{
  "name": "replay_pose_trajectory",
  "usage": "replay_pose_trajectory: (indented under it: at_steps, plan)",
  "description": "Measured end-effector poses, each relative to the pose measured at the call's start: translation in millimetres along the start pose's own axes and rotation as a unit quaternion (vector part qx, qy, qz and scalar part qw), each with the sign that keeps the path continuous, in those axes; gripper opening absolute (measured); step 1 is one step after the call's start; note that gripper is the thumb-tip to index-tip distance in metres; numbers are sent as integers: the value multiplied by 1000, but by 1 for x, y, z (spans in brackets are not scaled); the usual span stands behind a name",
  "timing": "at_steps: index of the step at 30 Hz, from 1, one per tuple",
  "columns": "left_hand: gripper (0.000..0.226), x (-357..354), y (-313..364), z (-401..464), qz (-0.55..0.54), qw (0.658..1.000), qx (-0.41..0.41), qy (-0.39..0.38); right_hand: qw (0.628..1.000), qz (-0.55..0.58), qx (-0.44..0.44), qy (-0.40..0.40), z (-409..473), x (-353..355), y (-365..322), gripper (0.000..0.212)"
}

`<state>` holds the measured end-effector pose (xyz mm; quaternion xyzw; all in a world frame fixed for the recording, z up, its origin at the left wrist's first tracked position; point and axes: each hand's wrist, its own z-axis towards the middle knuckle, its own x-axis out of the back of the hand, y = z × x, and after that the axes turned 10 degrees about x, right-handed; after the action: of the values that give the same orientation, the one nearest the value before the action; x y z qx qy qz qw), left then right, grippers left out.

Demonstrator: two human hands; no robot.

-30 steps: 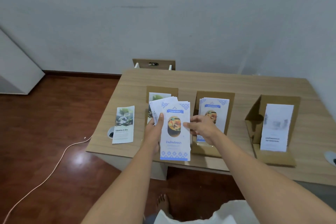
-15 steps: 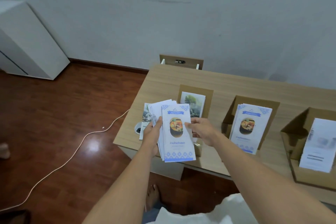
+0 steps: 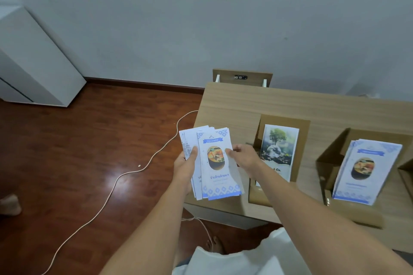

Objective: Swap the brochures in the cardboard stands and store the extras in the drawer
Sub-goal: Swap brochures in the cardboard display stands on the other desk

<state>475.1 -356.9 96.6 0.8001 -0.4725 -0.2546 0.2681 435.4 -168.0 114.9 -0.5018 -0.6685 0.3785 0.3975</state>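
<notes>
Brochures (image 3: 215, 167) — a fanned stack pinched by the left hand (image 3: 185, 166) and right hand (image 3: 244, 157) beside the worktop (image 3: 234, 105) — look like extras; both stands (image 3: 286, 121) hold brochures, drawer storage remains.

Both arms are bare all the way up, no sleeves, watch or rings on the left hand (image 3: 185, 168) or right hand (image 3: 244, 158) (barefoot too). White top (image 3: 234, 261), darker shorts peeking out underneath.

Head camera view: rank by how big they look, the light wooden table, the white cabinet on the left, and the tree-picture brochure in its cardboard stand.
1. Light wooden table
2. White cabinet, cut off by the frame
3. Tree-picture brochure
</notes>
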Motion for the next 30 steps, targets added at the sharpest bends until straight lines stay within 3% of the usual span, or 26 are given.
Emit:
replay_pose_trajectory:
  at_steps: [4,10,13,17,22,27,30]
  plan:
    - [27,30,13,21,-7,1000,-7,26,996,-6,3,86,19,-4,2,12]
    - [13,58,28,43,10,998,-17,57,980,-34,-65,186,46,-3,13,31]
    - [17,61,36,50,16,998,-19,49,977,-46,-88,190,53,-10,19,34]
    - [14,60,41,54,26,999,-12,31,979,-45,-94,177,57,-19,23,16]
    - [14,60,44,56,33,999,3,8,976,-85,-101,175,55,-29,27,28]
    - [11,55,42,55,48,999,-3,-7,964,-169,-105,176,48,-41,24,22]
    - [23,48,42,50,49,999,-3,-21,963,-185,-74,181,42,-47,18,39]
